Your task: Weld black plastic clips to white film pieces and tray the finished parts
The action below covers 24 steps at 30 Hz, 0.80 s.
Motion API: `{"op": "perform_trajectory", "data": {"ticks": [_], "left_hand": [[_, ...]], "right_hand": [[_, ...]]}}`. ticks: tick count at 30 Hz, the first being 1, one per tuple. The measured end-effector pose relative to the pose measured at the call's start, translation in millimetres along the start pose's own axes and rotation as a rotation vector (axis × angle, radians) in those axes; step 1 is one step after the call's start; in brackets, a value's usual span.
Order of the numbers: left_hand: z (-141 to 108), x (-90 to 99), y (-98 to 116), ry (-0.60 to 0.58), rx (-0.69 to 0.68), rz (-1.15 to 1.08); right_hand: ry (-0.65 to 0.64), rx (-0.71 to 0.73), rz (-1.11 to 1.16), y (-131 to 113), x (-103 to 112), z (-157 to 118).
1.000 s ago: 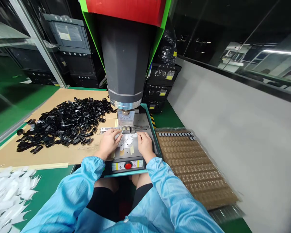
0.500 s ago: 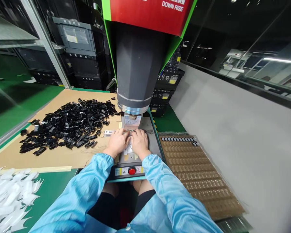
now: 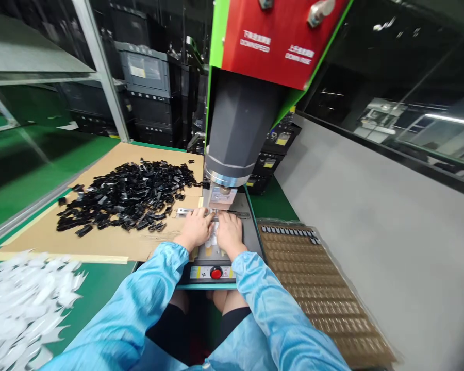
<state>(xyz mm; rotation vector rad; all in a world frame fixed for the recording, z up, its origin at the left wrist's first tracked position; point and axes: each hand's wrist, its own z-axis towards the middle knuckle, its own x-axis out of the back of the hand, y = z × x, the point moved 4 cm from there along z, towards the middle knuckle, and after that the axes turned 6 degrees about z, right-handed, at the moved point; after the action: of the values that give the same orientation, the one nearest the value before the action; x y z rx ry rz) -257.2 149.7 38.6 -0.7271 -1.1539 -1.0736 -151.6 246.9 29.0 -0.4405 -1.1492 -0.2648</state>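
Side by side on the machine's grey bed (image 3: 247, 234), my left hand (image 3: 198, 226) and my right hand (image 3: 229, 233) are bent at a metal fixture strip (image 3: 183, 212). Their fingertips meet at a small part in the fixture, directly under the clear-looking press block (image 3: 222, 198). The part is too small to make out and the fingers partly cover it. Both hands have their fingers close together. Above them is the large grey press head (image 3: 235, 123). A red button (image 3: 216, 273) sits on the bed's front edge, below the hands.
A pile of black clips (image 3: 127, 193) lies on cardboard to the left, with white pieces (image 3: 27, 304) at the lower left. On the right is a brown tray (image 3: 320, 288) with a row of small parts. Stacked crates (image 3: 149, 69) stand behind the table beside a metal post (image 3: 104, 77).
The camera view has turned and shifted, so more of the red machine panel shows. Both hands remain at the fixture under the press, with little change in their pose.
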Motion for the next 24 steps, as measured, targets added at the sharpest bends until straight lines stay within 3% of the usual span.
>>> {"op": "perform_trajectory", "data": {"ticks": [3,6,9,12,15,17,24], "left_hand": [[-29.9,11.4,-16.3,0.029,0.003,-0.028],[-72.7,18.3,-57.1,0.084,0.134,-0.002],[-113.5,18.2,-105.3,0.139,0.366,0.036],[-135.2,11.7,-135.0,0.14,0.504,0.03],[-138.2,5.1,-142.8,0.116,0.51,0.007],[-136.2,2.9,-143.0,0.12,0.499,-0.001],[-126.6,-1.6,-144.3,0.141,0.444,-0.006]], "right_hand": [[0.012,-0.01,-0.009,-1.6,5.0,-0.2],[0.03,-0.022,0.021,-17.7,4.5,3.2],[-0.025,0.038,0.13,-60.5,-8.6,8.8],[-0.117,0.131,0.254,-116.3,-31.9,17.5],[-0.191,0.184,0.277,-158.1,-54.9,27.6],[-0.222,0.187,0.253,-171.1,-65.4,33.1],[-0.193,0.161,0.177,-170.5,-74.5,42.0]]}}
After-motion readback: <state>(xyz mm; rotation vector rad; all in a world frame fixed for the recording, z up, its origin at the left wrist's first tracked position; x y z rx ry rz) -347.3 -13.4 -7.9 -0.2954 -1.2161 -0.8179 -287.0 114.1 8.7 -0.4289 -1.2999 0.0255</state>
